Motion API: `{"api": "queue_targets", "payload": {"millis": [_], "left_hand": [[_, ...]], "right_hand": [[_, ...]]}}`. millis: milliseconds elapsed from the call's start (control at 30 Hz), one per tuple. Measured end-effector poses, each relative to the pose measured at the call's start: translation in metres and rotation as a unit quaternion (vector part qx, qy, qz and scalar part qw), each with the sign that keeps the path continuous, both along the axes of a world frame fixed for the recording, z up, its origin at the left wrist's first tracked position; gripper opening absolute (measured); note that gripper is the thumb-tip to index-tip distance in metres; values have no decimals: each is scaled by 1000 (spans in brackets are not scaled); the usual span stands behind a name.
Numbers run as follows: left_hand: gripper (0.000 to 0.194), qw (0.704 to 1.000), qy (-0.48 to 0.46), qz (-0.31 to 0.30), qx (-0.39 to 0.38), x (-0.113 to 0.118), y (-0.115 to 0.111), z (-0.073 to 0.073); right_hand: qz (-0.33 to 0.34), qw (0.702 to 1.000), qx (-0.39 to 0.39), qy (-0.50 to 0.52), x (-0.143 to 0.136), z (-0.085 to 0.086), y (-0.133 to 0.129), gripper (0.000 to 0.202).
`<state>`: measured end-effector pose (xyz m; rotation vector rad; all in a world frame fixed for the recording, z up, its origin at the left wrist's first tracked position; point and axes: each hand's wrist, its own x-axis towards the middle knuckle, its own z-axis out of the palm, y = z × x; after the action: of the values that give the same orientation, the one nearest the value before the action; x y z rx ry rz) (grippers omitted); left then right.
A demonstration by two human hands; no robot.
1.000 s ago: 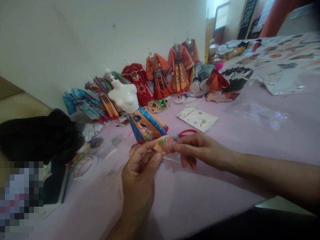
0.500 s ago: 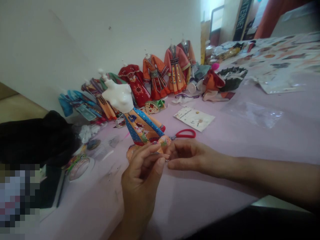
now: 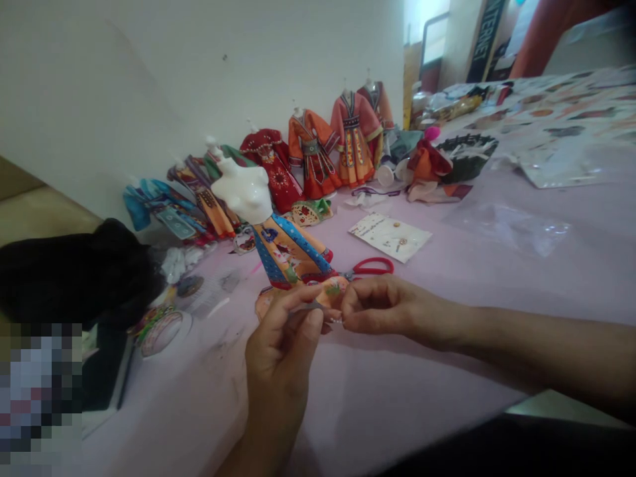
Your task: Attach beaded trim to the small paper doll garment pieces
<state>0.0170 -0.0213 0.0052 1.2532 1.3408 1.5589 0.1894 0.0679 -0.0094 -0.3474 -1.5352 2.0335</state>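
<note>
**Right hand met left at the beads**

Toward the near edge of the table (image 3: 422, 391), the left hand (image 3: 281, 351) pinched the beads (image 3: 338, 321), which had trailed in plain sight a second earlier. The right hand (image 3: 402, 308) had since come up to its fingertips; whether it gripped them too, I could not tell. Both hands now seemed engaged on one small piece. Floral cloth (image 3: 332, 290) showed just behind; scissors (image 3: 373, 266) lay farther from that edge.

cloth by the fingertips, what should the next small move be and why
Perhaps ease the right hand back slightly to bare the pale bit: its fingertips and the left hand's crowd around it, just below the cloth, so little of it shows.
</note>
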Motion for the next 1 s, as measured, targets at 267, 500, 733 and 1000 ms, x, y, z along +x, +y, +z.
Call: {"api": "queue_targets", "payload": {"millis": [267, 500, 733, 1000], "left_hand": [[14, 996, -64, 5, -57, -6, 10, 2], [20, 994, -66, -4, -83, -6, 11, 0], [18, 992, -71, -29, -101, 0, 8, 4], [20, 989, -48, -36, -135, 0, 8, 2]], "right_hand": [[-14, 1000, 16, 0, 9, 11, 1, 25], [-89, 996, 21, 24, 14, 11, 12, 18], [-80, 994, -73, 30, 9, 8, 12, 17], [-73, 974, -215, 9, 6, 11, 18, 20]]}}
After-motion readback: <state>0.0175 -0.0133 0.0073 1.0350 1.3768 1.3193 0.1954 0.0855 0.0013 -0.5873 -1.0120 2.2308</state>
